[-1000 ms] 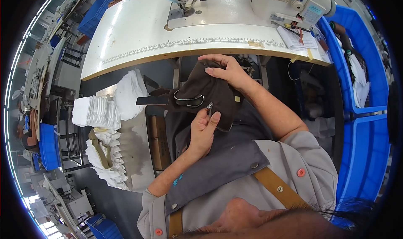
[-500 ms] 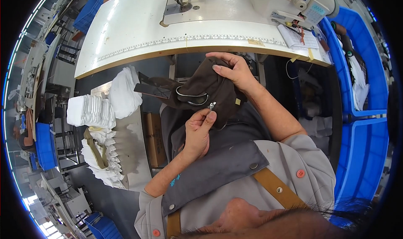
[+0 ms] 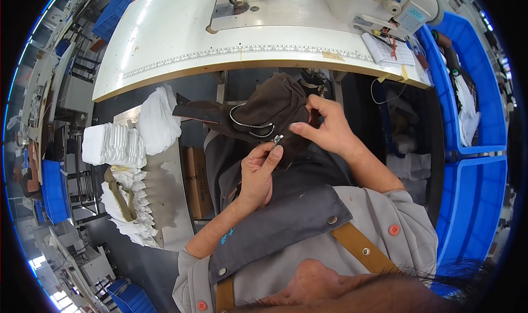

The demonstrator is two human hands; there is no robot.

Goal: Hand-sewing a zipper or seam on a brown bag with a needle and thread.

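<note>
Two stacks of white folded fabric (image 3: 114, 143) lie at your left. Your left hand (image 3: 258, 173) pinches one small metal zipper pull (image 3: 277, 139) on one dark brown cloth piece (image 3: 269, 112), below the sewing table's (image 3: 165, 49) front edge; your right hand (image 3: 324, 129) grips its soft right side.

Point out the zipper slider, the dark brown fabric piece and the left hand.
zipper slider (image 3: 278, 139), head view, on its metal body.
dark brown fabric piece (image 3: 278, 101), head view, on its upper fold.
left hand (image 3: 258, 173), head view, on the back of the hand.
</note>
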